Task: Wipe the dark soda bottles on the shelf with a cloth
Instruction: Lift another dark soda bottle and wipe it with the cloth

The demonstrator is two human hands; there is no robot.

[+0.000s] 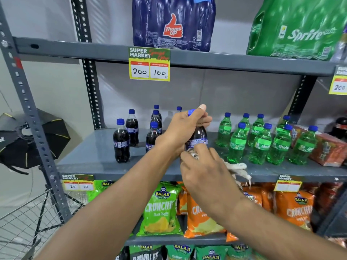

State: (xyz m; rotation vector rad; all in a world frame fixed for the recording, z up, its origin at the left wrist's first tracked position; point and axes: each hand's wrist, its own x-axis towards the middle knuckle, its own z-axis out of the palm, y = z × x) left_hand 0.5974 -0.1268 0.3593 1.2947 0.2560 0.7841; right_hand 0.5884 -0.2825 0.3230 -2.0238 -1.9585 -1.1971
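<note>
Nearest, the right hand (pixel 204 171) is closed around a bunched pale cloth (pixel 237 168), pressing it against the lower part of a dark soda bottle (pixel 197 137); loose ends of the cloth trail out to the right of that hand over the front edge of the grey metal shelf (pixel 90 158). Just above and behind it, the left hand (pixel 185 126) grips the same bottle by its neck, fingers wrapped below the blue cap (pixel 191 112), thumb pointing up; the bottle stands upright between the two hands, and whether its base touches the shelf is hidden by the right hand. Below both hands hang green and orange Balaji crisp packets (pixel 161 209). To the left of the left hand stand the other dark soda bottles (pixel 121 145), upright with blue caps, a few more tucked behind the left wrist. To the right of the right hand is a group of green Sprite bottles (pixel 261 145), also upright. Farther up, above the hands, a yellow price tag (pixel 149 63) hangs from the next shelf, which carries a Thums Up multipack (pixel 173 25) and a Sprite multipack (pixel 300 29)
</note>
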